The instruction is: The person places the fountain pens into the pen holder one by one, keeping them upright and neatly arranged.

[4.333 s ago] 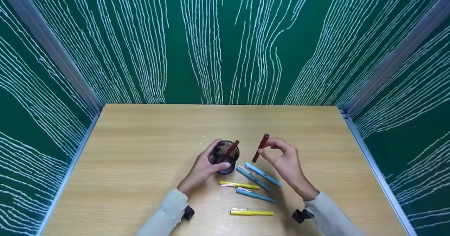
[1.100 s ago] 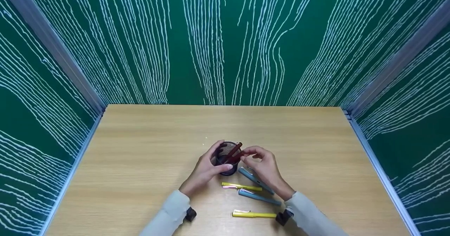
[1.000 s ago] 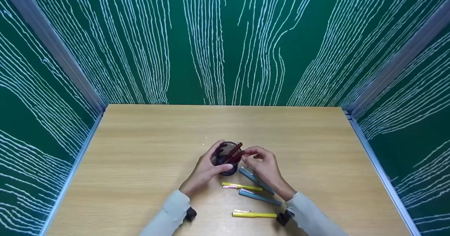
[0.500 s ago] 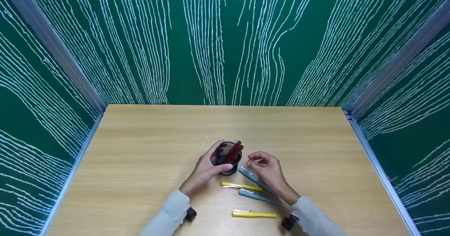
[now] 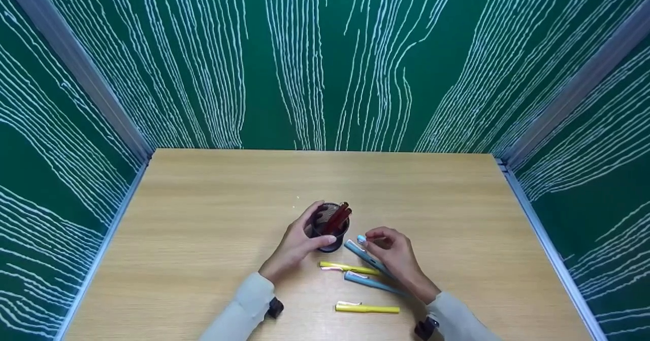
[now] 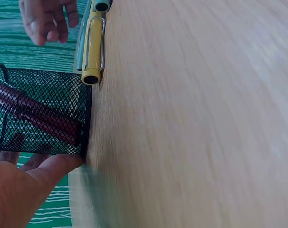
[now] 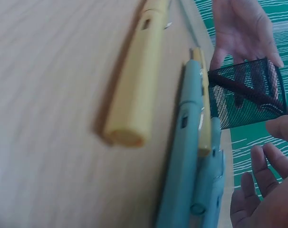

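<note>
A black mesh pen holder [image 5: 333, 245] stands upright on the table, and my left hand [image 5: 294, 242] grips it, fingers round the far side and thumb over the near rim. Inside it lean two dark red pens [image 5: 336, 220], also seen through the mesh in the left wrist view. To the right of the holder, my right hand [image 5: 398, 257] hovers with bent fingers over a light blue pen [image 5: 361, 239]. Only that pen's end shows past the fingertips in the head view. From the right wrist view, the fingers [image 7: 265, 175] look apart from the pens lying on the table.
Near the right hand lie a teal pen [image 5: 363, 253], a yellow pen [image 5: 345, 267] and another blue pen [image 5: 373, 283]. Closer to the front is a second yellow pen [image 5: 366, 308]. The wooden table [image 5: 213, 204] is bordered by green, white-streaked walls [image 5: 254, 77].
The second dark red pen has gone from my right hand into the holder. Since letting go, my right hand has drawn back rightward and nearer, over the light blue pen. My left hand keeps its grip.
</note>
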Tool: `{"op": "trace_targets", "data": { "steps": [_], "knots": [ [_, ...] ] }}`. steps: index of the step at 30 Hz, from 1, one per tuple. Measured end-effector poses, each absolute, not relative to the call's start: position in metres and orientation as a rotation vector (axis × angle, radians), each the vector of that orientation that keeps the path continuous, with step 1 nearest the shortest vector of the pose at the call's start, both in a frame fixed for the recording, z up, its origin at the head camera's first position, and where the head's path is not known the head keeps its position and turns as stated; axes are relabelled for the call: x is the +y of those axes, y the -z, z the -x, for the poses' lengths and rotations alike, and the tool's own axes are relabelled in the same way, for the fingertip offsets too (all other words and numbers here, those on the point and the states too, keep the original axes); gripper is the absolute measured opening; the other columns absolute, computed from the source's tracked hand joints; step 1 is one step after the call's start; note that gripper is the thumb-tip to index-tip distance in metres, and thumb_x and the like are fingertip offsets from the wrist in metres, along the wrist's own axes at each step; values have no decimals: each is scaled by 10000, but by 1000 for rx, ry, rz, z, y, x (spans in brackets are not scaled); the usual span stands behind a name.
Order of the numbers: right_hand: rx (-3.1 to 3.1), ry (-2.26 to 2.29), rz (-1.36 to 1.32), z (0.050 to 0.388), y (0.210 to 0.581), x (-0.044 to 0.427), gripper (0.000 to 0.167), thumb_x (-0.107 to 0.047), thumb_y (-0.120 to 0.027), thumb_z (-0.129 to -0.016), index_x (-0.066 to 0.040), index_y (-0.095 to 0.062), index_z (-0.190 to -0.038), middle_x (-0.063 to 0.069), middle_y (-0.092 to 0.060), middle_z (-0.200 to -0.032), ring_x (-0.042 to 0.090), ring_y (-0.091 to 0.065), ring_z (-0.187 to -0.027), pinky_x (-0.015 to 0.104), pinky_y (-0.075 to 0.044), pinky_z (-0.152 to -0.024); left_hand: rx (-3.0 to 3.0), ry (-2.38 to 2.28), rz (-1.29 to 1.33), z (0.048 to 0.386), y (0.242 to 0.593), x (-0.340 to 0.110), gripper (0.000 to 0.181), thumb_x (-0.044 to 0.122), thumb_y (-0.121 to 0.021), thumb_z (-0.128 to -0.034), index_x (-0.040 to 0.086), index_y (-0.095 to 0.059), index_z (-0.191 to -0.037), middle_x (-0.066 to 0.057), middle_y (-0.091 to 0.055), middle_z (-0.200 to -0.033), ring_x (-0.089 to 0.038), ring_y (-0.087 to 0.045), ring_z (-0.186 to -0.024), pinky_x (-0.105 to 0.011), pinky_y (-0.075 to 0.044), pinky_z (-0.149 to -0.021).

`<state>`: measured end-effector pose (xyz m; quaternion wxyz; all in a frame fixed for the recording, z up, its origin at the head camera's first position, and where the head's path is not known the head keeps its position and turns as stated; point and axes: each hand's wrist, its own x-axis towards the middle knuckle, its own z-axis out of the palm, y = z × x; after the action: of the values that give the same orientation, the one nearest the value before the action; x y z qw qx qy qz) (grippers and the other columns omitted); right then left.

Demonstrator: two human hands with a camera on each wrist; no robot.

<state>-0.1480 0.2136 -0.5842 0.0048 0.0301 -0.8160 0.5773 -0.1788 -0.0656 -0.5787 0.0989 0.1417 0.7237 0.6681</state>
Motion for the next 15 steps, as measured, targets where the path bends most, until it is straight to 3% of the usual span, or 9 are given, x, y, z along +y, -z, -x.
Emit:
{"op": "trace_targets", "data": {
  "steps": [6,15],
  "knots": [
    [-2578,-1718,-102,144,589,224,185,-64,-875,-937,-59,-815,-1112,50,-758,-1094,192,-731,-1000,338,-599,-948,2178,-1942,-409,179,576,-66,912,273,-906,-932,197,-424,-1702,-108,-536,-1645,-332,-478,-1535,-539,-318,-1308],
    [-2648,-1715,-30,137,593,236,230,-95,-865,-960,-81,-803,-1181,69,-720,-1193,257,-673,-1123,380,-559,-1014,2162,-1943,-394,177,576,-67,914,284,-903,-938,226,-417,-1709,-104,-512,-1669,-334,-460,-1553,-535,-304,-1314]
  ]
}}
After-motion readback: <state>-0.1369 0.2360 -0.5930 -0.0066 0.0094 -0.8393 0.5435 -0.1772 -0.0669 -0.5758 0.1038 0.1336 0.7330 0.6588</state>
